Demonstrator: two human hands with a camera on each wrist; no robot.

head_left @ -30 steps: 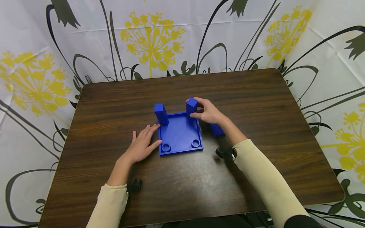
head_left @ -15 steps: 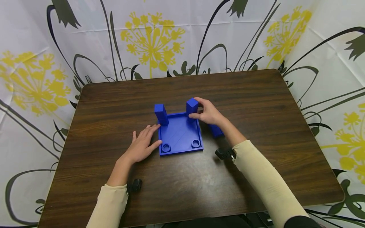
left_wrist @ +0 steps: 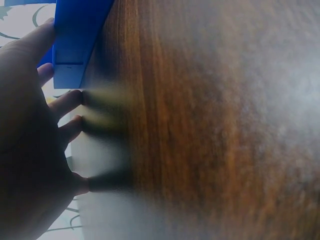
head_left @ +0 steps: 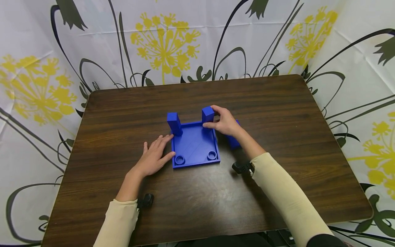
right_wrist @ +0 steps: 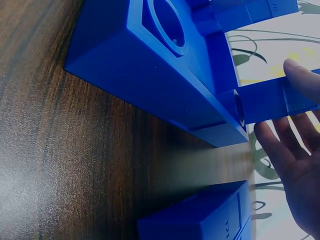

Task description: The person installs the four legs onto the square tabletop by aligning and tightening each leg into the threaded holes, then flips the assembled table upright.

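Observation:
A blue square tray [head_left: 195, 145] with raised rims lies on the table, round sockets showing at its two near corners. One blue square post [head_left: 174, 123] stands upright at the far left corner. At the far right corner, my right hand [head_left: 226, 120] grips a second blue post [head_left: 207, 115] between thumb and fingers; in the right wrist view this post [right_wrist: 267, 100] meets the ring socket [right_wrist: 237, 107]. My left hand [head_left: 153, 156] rests with spread fingers against the tray's left side, and the left wrist view shows its thumb and fingertips touching the tray wall [left_wrist: 75, 45].
Another blue block [head_left: 233, 141] lies on the brown wooden table [head_left: 262, 103], right of the tray and partly under my right forearm. In the right wrist view that block [right_wrist: 200, 215] carries small markings. A flower-print curtain [head_left: 197, 41] hangs behind the table.
My right hand has shifted very slightly left, its thumb creeping across the post's face. The left hand and the tray look still.

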